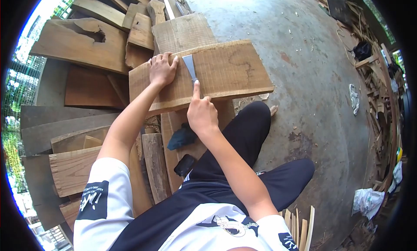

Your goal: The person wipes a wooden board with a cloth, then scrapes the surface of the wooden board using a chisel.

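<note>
A wide wooden board (226,70) lies across other wood in front of my knees, with a dark curved mark in its grain near the right end. My left hand (163,69) rests on the board's left part, fingers apart and palm down. My right hand (203,114) is closed round the handle of a putty knife (189,67), its index finger stretched along the tool. The knife's flat metal blade lies against the board's face and points away from me, just right of my left hand. The handle is hidden inside my right hand.
Stacked boards and slabs (87,42) fill the left side. A dark blue cloth (181,137) and a black object (185,165) lie between the wood and my legs. Concrete floor (304,99) stretches right, with white plastic bags (367,202) and piled scrap wood (378,103) at its edge.
</note>
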The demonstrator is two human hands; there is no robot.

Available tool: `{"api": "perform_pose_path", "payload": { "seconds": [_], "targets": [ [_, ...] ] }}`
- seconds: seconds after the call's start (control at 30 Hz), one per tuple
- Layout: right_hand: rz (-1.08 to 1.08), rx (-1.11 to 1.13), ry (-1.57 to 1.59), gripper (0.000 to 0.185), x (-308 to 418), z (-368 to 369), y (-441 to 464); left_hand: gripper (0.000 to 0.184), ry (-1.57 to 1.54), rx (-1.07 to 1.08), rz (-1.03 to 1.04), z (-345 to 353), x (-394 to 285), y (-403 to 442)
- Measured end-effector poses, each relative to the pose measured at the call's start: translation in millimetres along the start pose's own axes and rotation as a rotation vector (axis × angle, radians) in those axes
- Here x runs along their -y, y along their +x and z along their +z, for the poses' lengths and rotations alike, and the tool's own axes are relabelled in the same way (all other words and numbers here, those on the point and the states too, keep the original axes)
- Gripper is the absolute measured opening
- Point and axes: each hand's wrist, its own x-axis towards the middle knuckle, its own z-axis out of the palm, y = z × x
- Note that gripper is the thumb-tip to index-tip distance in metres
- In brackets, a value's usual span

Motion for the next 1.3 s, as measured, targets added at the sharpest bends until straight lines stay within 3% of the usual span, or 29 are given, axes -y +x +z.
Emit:
{"api": "perform_pose_path", "payload": {
  "seconds": [1.3],
  "targets": [
    [-0.006, -0.006, 0.061, 0.063, -4, -2, -3, 0.052, 0.025, -0.031, 0.005, -1, 2, 1]
  ]
}}
